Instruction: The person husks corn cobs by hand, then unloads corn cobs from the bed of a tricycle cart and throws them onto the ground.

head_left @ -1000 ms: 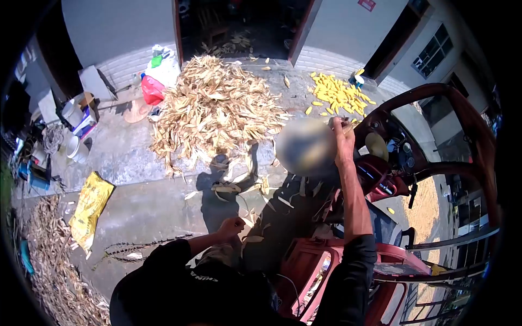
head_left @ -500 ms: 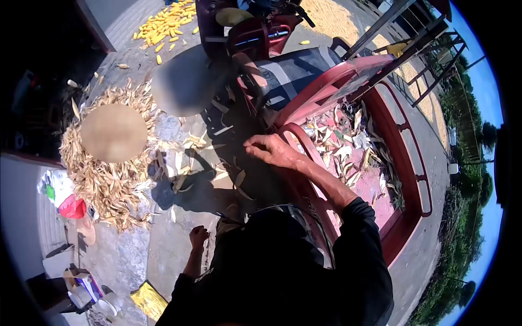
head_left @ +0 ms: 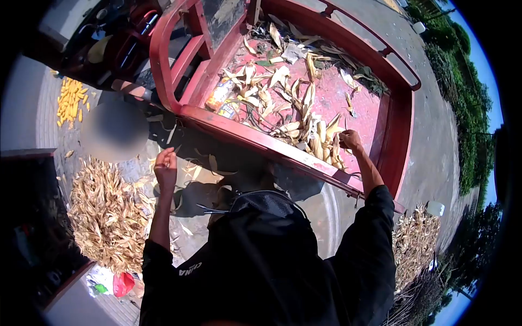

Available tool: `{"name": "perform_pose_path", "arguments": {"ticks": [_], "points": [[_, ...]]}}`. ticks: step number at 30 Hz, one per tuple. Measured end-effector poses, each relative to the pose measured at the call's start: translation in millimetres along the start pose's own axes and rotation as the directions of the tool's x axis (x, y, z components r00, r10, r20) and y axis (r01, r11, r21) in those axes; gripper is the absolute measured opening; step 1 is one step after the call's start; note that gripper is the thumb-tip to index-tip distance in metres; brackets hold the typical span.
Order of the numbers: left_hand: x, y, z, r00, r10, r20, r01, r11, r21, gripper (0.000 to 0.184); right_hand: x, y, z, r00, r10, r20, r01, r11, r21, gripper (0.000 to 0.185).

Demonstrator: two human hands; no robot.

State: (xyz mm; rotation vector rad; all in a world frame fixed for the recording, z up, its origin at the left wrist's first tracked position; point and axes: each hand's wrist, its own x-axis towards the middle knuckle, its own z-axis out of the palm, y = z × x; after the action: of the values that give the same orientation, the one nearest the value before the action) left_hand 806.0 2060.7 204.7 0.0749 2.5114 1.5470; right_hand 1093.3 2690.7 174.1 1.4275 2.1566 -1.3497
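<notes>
My right hand (head_left: 352, 140) reaches over the side of a red cart bed (head_left: 375, 122). Its fingers are curled closed at the edge of a bunch of dry corn husks (head_left: 319, 142), seemingly gripping some of them; the fingertips are partly hidden. More loose husks lie scattered over the bed floor. My left hand (head_left: 166, 164) is raised outside the cart, near its front corner, with loosely bent fingers somewhat apart and nothing visible in them. A colourful wrapper (head_left: 222, 95) lies inside by the near wall.
A large heap of corn husks (head_left: 109, 217) lies on the ground at left, with yellow corn cobs (head_left: 70, 101) beyond it. Another husk pile (head_left: 416, 244) is at right. The cart's red side rail (head_left: 261, 142) runs in front of me. A red bag (head_left: 123, 283) sits lower left.
My view has swung toward the cart bed, bringing the husk pile at right into sight. My right hand has moved from beside the cart's front to the husks inside; my left hand has risen.
</notes>
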Motion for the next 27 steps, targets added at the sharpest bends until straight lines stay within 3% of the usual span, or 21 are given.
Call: {"name": "perform_pose_path", "arguments": {"ticks": [2, 4, 5, 7, 8, 10, 13, 14, 16, 18, 21, 22, 24, 25, 27], "points": [[17.5, 66.4, 40.9, 0.981, 0.195, -0.018, -0.196, 0.980, -0.040, 0.017, 9.6, 26.9, -0.8, 0.995, 0.076, -0.067, -0.088, 0.975, -0.206, 0.048], [26.9, 115.8, 93.1, 0.939, 0.343, -0.006, -0.343, 0.939, -0.001, 0.015, 46.3, 77.6, 6.5, 0.997, -0.075, -0.020, 0.050, 0.818, -0.574, 0.068], [27.9, 131.5, 119.1, 0.924, 0.381, 0.045, -0.381, 0.924, 0.007, 0.014, 45.1, 79.8, 10.7, 0.999, -0.044, -0.001, 0.040, 0.928, -0.370, 0.077], [32.6, 141.6, 165.1, 0.862, 0.494, 0.111, -0.505, 0.855, 0.118, 0.013, 62.1, 90.0, 21.1, 0.983, -0.132, 0.126, 0.177, 0.854, -0.489, 0.098], [34.3, 140.0, 183.3, 0.811, 0.569, 0.138, -0.585, 0.780, 0.222, 0.013, 58.4, 77.0, 30.5, 0.980, -0.188, 0.065, 0.198, 0.888, -0.414, 0.107], [28.1, 149.9, 199.7, 0.829, 0.533, 0.170, -0.558, 0.770, 0.310, 0.013, 91.2, 102.8, 55.5, 0.986, -0.143, 0.086, 0.166, 0.881, -0.443, 0.116], [28.9, 148.9, 201.4, 0.820, 0.539, 0.192, -0.561, 0.689, 0.459, 0.011, 108.3, 110.0, 88.6, 0.993, -0.069, 0.093, 0.095, 0.946, -0.310, 0.131], [28.2, 153.5, 201.8, 0.826, 0.530, 0.192, -0.551, 0.687, 0.473, 0.011, 106.1, 105.4, 99.2, 0.999, -0.038, 0.015, 0.041, 0.881, -0.472, 0.133], [27.8, 159.4, 205.6, 0.816, 0.551, 0.175, -0.556, 0.665, 0.499, 0.009, 102.3, 84.5, 109.4, 0.995, 0.072, -0.065, -0.097, 0.807, -0.583, 0.135], [30.4, 150.0, 203.3, 0.852, 0.484, 0.199, -0.511, 0.688, 0.515, 0.010, 100.5, 59.2, 99.0, 0.987, 0.154, -0.041, -0.154, 0.852, -0.501, 0.127], [28.4, 152.2, 206.7, 0.822, 0.547, 0.162, -0.551, 0.690, 0.470, 0.013, 114.4, 50.1, 101.2, 0.958, 0.246, -0.147, -0.287, 0.843, -0.454, 0.124], [28.0, 155.1, 207.4, 0.824, 0.542, 0.163, -0.547, 0.689, 0.476, 0.013, 114.7, 47.9, 102.2, 0.959, 0.248, -0.139, -0.284, 0.843, -0.456, 0.124], [27.8, 161.4, 209.5, 0.818, 0.549, 0.172, -0.560, 0.689, 0.460, 0.014, 121.5, 57.1, 111.6, 0.974, 0.086, -0.211, -0.162, 0.913, -0.375, 0.115], [30.8, 162.4, 210.9, 0.815, 0.555, 0.167, -0.561, 0.685, 0.465, 0.014, 124.2, 59.8, 122.4, 0.972, 0.009, -0.237, -0.112, 0.896, -0.429, 0.106], [28.9, 162.7, 208.9, 0.830, 0.525, 0.188, -0.544, 0.691, 0.476, 0.015, 123.8, 47.7, 133.6, 0.987, 0.058, -0.152, -0.115, 0.909, -0.401, 0.108]]}}
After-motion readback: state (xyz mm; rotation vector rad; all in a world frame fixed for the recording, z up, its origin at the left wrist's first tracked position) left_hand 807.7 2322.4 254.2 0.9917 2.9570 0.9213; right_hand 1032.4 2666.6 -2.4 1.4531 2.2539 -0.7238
